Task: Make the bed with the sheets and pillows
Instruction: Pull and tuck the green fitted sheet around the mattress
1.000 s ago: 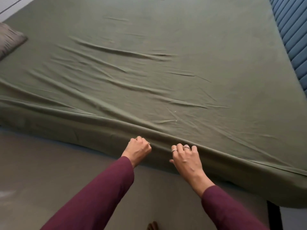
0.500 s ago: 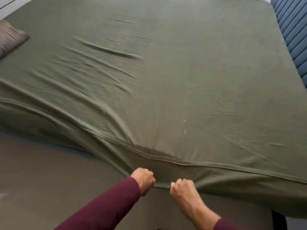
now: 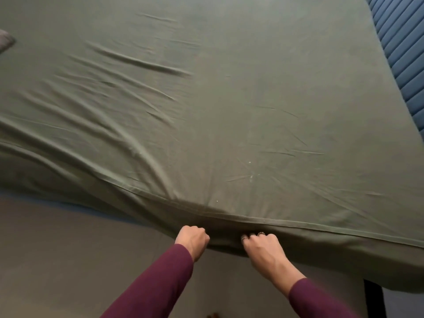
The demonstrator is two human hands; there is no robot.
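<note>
Head view looks down on a green sheet (image 3: 229, 106) spread across the bed, creased toward nine o'clock. At six o'clock, both hands grip the sheet's hanging edge: the left hand (image 3: 193, 239) fisted on the fabric, the right hand (image 3: 263, 247) with ringed fingers (image 3: 245, 238) curled under the fold. A pillow (image 3: 5, 42) corner shows at ten o'clock, a blue headboard (image 3: 403, 53) at two o'clock.

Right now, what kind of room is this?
Probably a bedroom: a wide bed under a green sheet, a padded blue headboard at its far right, and a pillow corner at the left edge.
</note>
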